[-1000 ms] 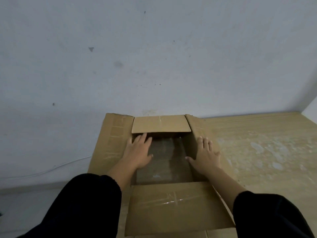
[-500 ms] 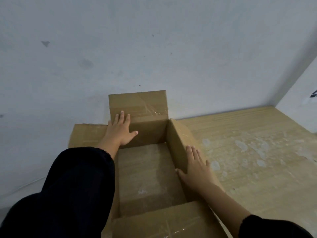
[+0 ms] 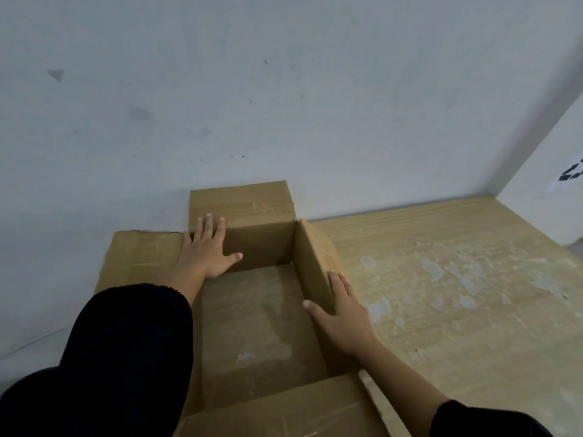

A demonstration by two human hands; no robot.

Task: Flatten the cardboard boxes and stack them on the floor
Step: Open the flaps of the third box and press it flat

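— Where's the box right now?

— The cardboard box (image 3: 252, 316) sits low in the middle of the frame, open at the top, on the pale wooden floor (image 3: 457, 294) and hard against the grey wall (image 3: 284, 89). Through it I can see what looks like floor rather than a cardboard bottom, though I can't be sure. Its far flap (image 3: 243, 203) stands upright against the wall, the left flap (image 3: 142, 257) is folded out flat toward the left of the frame, and the near flap (image 3: 284, 411) lies flat at the bottom edge.

— And your hands?

— My left hand (image 3: 208, 250) is spread flat, fingers together and pointing up the frame, palm pressed on the far panel at the box's upper left corner, thumb stretched out to the right. It grips nothing, it only presses. My right hand (image 3: 344, 313) is also flat and open, lying over the top edge of the right-hand side panel (image 3: 310, 263), thumb inside the box and fingers on the outer side. Nothing is closed in it either.

— Sleeves?

— Black sleeves (image 3: 126, 357) on both arms, filling the lower left and the lower right corner
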